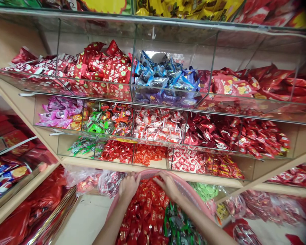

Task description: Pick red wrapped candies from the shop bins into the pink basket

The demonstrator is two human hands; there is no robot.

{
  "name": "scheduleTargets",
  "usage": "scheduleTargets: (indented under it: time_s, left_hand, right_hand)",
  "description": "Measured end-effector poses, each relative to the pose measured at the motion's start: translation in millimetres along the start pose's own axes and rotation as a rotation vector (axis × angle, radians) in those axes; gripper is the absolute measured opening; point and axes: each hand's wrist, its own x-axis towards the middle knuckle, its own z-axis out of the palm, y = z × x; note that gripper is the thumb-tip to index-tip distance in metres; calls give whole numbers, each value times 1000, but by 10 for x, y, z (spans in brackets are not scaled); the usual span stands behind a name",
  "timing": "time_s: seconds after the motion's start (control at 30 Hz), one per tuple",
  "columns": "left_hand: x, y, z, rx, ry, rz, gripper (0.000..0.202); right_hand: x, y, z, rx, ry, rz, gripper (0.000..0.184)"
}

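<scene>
A pink basket (194,190) stands below the shelves, filled with red wrapped candies (149,200) and green-and-dark wrapped candies (181,224). My left hand (128,185) is closed over the basket's far left rim. Inside the far right part of the basket, my right hand (168,183) lies on the red candies with its fingers apart; no candy shows lifted in it. Just beyond the basket, the lowest shelf row has a bin of orange-red candies (148,154) beside a bin of red-and-white candies (186,161).
Clear-fronted bins rise in tiers, with blue packets (165,75) and red packets (117,68) higher up. The wooden shelf edge (91,164) runs behind the basket. Plastic bags of candy (112,182) lie under it at left. More packets (7,173) stand on the left side shelf.
</scene>
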Motion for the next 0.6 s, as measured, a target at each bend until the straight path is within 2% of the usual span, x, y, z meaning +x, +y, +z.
scheduleTargets:
  time_s: [0.07, 0.17, 0.33, 0.47, 0.6]
  left_hand:
    - [-3, -1, -5, -4, -4, 3, 61]
    - [-7, 9, -24, -10, -19, -3, 61]
    - [-12, 29, -57, -12, -40, -23, 61]
    - [-12, 34, -63, -8, -45, -31, 60]
    - [-8, 29, -45, -5, -37, -25, 60]
  right_hand:
    - [33, 25, -107, -58, 32, 18, 21]
    - [47, 76, -185, -189, 2, 5, 20]
    - [15, 100, -41, -403, -70, -18, 19]
    - [72, 1, -10, -401, -37, -32, 29]
    - [319, -113, -94, -308, 53, -19, 32]
